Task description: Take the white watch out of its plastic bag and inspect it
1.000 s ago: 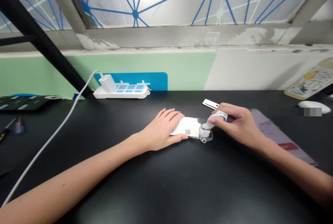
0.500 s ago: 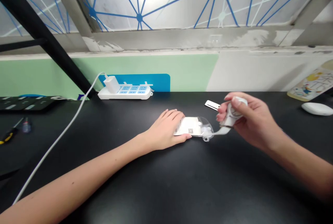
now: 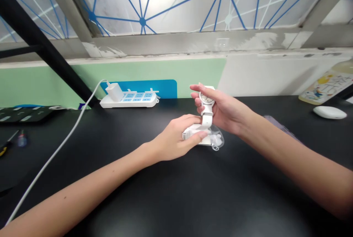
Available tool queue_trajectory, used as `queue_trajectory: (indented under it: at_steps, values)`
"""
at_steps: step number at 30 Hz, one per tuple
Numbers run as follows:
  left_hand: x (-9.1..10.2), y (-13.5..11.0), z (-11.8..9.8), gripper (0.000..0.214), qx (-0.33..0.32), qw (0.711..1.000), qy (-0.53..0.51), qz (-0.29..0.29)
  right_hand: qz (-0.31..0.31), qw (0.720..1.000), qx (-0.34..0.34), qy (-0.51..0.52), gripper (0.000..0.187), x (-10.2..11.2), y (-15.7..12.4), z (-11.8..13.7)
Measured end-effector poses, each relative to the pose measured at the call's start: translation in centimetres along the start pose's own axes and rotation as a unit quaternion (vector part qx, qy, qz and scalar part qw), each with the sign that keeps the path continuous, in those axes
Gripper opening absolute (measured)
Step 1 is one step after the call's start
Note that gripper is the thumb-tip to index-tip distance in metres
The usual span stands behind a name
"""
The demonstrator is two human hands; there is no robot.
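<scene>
My right hand is closed around a white wristwatch, its dial turned toward me and its strap hanging down. Below it, a clear card holder with a white card inside and a small bead chain lies flat on the black table. My left hand grips the holder's left part, thumb across the front and fingers along the back. The lower end of the strap reaches down over the holder, close to my left fingertips; whether they touch it I cannot tell.
A white power strip with a plugged-in charger stands by the wall, its cable running left. At the right are a white mouse-like object and a printed bottle. A screwdriver lies far left.
My right hand has carried the watch left, over the card holder, and turned it so the dial faces me. My left thumb and fingers have drawn in. The view has shifted slightly.
</scene>
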State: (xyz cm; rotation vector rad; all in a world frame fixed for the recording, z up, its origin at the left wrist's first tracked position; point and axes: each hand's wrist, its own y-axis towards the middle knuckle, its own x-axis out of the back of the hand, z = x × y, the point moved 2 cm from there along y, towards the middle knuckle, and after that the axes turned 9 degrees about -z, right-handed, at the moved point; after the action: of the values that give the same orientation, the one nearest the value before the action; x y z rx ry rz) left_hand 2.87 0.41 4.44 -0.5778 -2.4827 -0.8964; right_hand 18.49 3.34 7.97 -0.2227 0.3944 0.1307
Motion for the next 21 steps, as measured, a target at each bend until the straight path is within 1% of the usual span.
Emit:
queue_trajectory:
  at_steps: [2,3,5,7,8,9,11,12,13,14,16,19,21]
  values:
    - [-0.7,-0.2,-0.4,0.024,0.078,0.994,-0.071,-0.032,0.001,1.000,0.007,0.010,0.022,0.0,0.2,-0.7]
    - [-1.2,-0.4,-0.6,0.023,0.109,0.986,-0.116,-0.052,0.006,1.000,0.009,0.015,0.021,0.0,0.2,-1.0]
    - [-2.1,-0.8,-0.9,0.021,0.172,0.957,-0.217,-0.090,0.022,0.999,0.011,0.023,0.019,-0.2,0.2,-1.5]
    - [-3.0,-1.1,-1.2,0.021,0.252,0.907,-0.322,-0.096,0.035,0.999,0.014,0.026,0.015,-0.4,0.3,-1.8]
    - [-3.5,-1.3,-1.3,0.024,0.287,0.872,-0.386,-0.085,0.037,0.999,0.015,0.022,0.014,-0.5,0.3,-1.9]
    - [-3.9,-1.3,-1.5,0.029,0.321,0.836,-0.442,-0.062,0.035,0.999,0.015,0.014,0.014,-0.5,0.4,-2.0]
    - [-4.6,-1.4,-1.7,0.033,0.372,0.772,-0.516,-0.027,0.025,1.000,0.013,-0.010,0.018,-0.5,0.7,-2.2]
    - [-4.8,-1.4,-1.7,0.033,0.390,0.748,-0.537,-0.012,0.016,0.999,0.012,-0.025,0.020,-0.4,0.8,-2.3]
    - [-4.9,-1.3,-1.7,0.032,0.402,0.732,-0.551,-0.002,0.007,0.999,0.011,-0.039,0.022,-0.2,1.0,-2.4]
    - [-5.0,-1.3,-1.6,0.031,0.408,0.722,-0.559,0.006,-0.002,0.999,0.010,-0.049,0.022,0.0,1.2,-2.5]
    - [-5.0,-1.1,-1.3,0.030,0.408,0.718,-0.564,0.015,-0.009,0.998,0.002,-0.055,0.021,0.4,1.6,-2.6]
    - [-4.8,-1.0,-0.8,0.029,0.397,0.727,-0.560,0.023,0.012,0.999,-0.029,-0.031,0.020,0.9,2.1,-2.9]
    - [-4.7,-0.9,-0.7,0.031,0.401,0.722,-0.563,0.025,0.034,0.997,-0.064,-0.004,0.020,1.1,2.2,-3.0]
